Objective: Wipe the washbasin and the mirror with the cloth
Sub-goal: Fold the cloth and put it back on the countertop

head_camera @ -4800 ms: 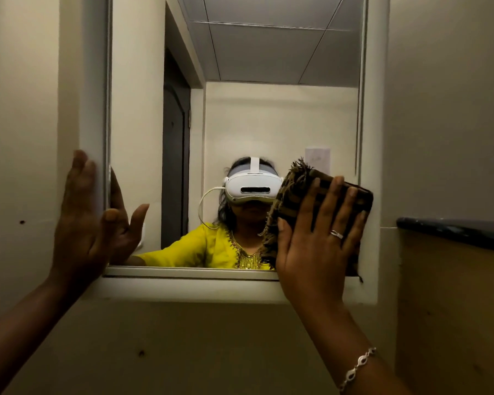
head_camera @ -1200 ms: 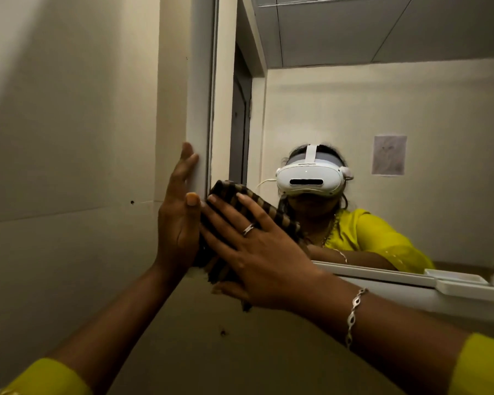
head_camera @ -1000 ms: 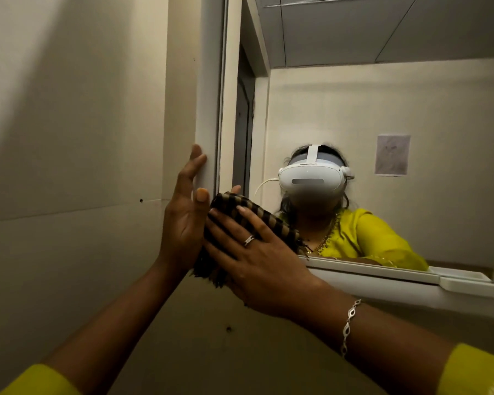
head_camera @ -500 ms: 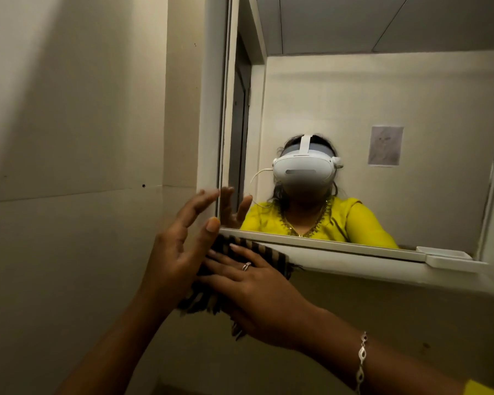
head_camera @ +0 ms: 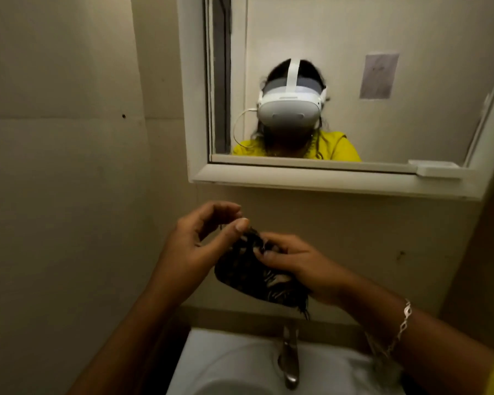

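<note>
Fingers, left hand (head_camera: 200,246) and right hand (head_camera: 294,263), grip cloth (head_camera: 248,276); lowered from mirror (head_camera: 425,81) over washbasin (head_camera: 211,360).

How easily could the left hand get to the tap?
Probably yes: the tap sits just below, uncovered. The left hand would only need to let go of the cloth and dip under it.
</note>
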Motion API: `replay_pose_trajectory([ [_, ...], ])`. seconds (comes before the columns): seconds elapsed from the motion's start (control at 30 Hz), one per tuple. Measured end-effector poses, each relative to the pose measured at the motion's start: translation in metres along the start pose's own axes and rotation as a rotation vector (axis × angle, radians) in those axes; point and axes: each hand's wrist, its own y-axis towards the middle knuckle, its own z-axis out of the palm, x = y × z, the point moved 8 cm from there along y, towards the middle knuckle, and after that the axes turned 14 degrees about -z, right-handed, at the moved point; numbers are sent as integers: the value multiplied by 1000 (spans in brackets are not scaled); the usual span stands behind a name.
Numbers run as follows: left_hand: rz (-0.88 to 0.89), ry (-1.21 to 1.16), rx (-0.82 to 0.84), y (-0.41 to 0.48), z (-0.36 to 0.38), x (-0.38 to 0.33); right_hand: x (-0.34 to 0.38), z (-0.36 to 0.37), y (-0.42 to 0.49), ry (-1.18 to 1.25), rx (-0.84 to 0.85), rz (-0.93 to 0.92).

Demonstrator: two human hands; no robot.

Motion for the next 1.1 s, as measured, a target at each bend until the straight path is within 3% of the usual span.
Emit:
replay_pose_trajectory([
  [0.2, -32, 108, 145, -3, 22, -2, 16, -9, -17, 226, -36, 76],
  [0.4, 4, 151, 121, 1, 35, -15, 26, -17, -31, 258, -43, 99],
  [0.53, 36, 143, 93, -2, 50, -30, 36, -32, -44, 102, -31, 107],
  [0.77, 79, 148, 49, -9, 82, -72, 68, -64, -73, -382, 63, 103],
  [1.1, 129, 209, 90, -8, 148, -159, 158, -157, -143, -607, -52, 87],
])
